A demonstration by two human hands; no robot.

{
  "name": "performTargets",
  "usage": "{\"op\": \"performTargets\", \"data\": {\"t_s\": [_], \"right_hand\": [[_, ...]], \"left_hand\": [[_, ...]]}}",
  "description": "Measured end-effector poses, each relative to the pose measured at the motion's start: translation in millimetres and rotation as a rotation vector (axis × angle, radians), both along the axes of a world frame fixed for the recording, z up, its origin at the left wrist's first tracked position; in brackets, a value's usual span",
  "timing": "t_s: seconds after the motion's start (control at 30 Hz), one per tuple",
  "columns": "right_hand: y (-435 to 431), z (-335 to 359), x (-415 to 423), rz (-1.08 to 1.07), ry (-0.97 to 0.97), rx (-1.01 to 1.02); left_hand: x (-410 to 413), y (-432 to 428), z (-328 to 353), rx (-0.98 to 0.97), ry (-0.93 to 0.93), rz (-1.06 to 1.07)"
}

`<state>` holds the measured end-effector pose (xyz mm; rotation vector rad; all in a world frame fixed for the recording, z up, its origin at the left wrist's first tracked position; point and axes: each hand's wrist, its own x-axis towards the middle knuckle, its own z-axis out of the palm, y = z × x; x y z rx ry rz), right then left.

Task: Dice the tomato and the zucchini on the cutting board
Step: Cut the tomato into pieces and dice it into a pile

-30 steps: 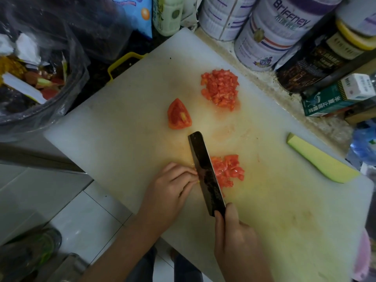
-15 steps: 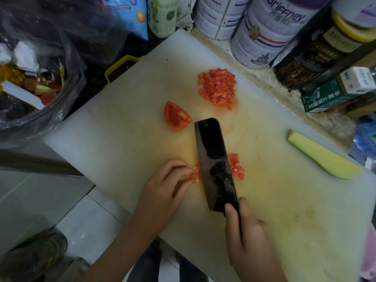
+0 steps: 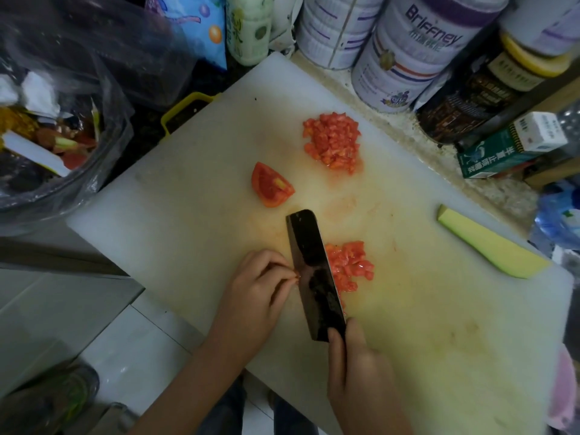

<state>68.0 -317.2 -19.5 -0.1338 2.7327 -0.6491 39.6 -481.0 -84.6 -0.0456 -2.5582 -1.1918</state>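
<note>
The white cutting board point(image 3: 188, 221) takes up most of the table, and its near left corner appears to hang out over the tiled floor. A pale zucchini piece point(image 3: 489, 249) lies uncut at the right edge, well apart from the work. The right hand point(image 3: 361, 372) is wrapped round the handle of a dark cleaver point(image 3: 314, 271), blade edge-down near the board's middle. The left hand point(image 3: 254, 287), fingers curled, pinches a tiny tomato sliver point(image 3: 296, 277) against the blade's left face. A near heap of dice point(image 3: 351, 265) sits just right of the blade; a larger far heap point(image 3: 332, 144) and an uncut tomato wedge point(image 3: 271, 185) lie beyond.

The main danger is probably the left fingertips. The sliver is so small that they touch the steel, and the board looks wet, so a slip could nick them or shoot the piece away. Hard chopping near the overhanging corner might rock the board.

A waste bag point(image 3: 62, 120) sits far left, tall tins point(image 3: 405, 51) crowd the far edge, and a green carton point(image 3: 508, 149) lies far right. Nothing blocks the blade.
</note>
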Motion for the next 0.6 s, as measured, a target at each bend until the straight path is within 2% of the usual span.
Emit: {"op": "performTargets", "data": {"t_s": [0.1,0.17,0.33,0.43,0.6], "right_hand": [[-0.4,-9.4,-16.9,-0.033,-0.003,-0.068],[1.3,-7.9,-20.5,-0.049,0.077,-0.11],[28.6,20.3,-11.9,-0.168,0.134,-0.2],[53.6,27.4,-3.1,-0.203,0.109,-0.185],[66.1,23.2,25.7,-0.072,0.095,-0.057]], "left_hand": [[-1.0,0.3,0.9,-0.008,-0.03,0.003],[0.5,1.1,1.6,-0.012,-0.054,0.0],[-2.6,5.6,9.5,-0.039,-0.118,0.054],[-11.4,10.4,17.9,0.007,-0.206,0.055],[-31.6,19.8,25.0,0.092,-0.297,0.011]]}}
